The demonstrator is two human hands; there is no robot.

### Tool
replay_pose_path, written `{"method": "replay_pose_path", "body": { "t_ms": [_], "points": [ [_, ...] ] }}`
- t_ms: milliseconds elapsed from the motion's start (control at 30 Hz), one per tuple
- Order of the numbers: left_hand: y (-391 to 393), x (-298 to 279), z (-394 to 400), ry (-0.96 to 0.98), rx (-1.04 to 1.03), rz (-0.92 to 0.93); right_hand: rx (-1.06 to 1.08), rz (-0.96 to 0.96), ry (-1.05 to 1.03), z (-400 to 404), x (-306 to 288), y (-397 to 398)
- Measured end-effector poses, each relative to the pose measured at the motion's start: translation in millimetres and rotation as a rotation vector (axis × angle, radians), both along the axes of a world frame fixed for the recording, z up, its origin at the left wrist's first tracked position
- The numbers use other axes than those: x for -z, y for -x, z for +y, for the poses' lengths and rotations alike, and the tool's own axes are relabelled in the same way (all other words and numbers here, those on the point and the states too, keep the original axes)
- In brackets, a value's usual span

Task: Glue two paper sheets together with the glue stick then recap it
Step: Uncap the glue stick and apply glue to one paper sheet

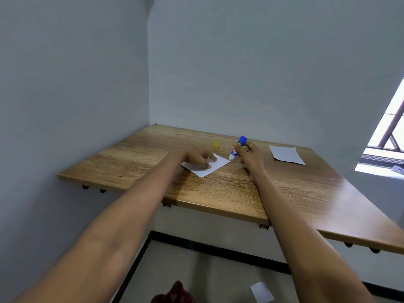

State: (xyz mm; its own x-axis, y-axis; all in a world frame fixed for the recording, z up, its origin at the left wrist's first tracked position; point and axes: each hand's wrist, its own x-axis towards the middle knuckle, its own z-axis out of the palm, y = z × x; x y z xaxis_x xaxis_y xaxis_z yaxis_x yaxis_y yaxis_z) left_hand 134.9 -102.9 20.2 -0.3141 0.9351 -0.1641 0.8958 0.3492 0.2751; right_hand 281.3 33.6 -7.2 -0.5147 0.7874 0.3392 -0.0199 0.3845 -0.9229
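Pressing near paper sheet (pixel 206 164), left hand (pixel 197 159); table (pixel 240 193) edge near.

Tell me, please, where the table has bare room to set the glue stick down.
Free: the near strip of table in front of the held sheet, and the far-left corner. Crowded: the middle, around the cap, glue stick and both hands; the second sheet fills the right.

Left hand (pixel 197 159) flat on paper (pixel 213 166), bench (pixel 229 193) centre. Right hand (pixel 249 155) grips uncapped glue stick (pixel 237 147), tip down at paper's 3 o'clock corner. Yellow cap (pixel 216 144) at 12 o'clock. Second sheet (pixel 285 154) well apart at 3 o'clock.
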Motion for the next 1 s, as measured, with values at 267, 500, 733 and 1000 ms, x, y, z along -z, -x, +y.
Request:
{"method": "replay_pose_path", "body": {
  "t_ms": [267, 500, 733, 1000],
  "points": [
    [-6.9, 6.5, 27.8, -0.013, -0.086, 0.214, 0.065, -0.001, -0.019, 8.1, -1.9, 14.7],
    [2.2, 1.6, 32.4, 0.026, -0.027, 0.203, 0.059, -0.042, -0.046, 15.9, 0.1, 42.1],
    [6.4, 4.3, 31.1, 0.012, -0.032, 0.215, 0.078, -0.125, -0.054, 25.7, 2.0, 58.5],
    [10.6, 12.2, 32.0, -0.037, -0.110, 0.165, 0.068, -0.146, -0.048, 18.9, 0.9, 49.0]
  ]
}}
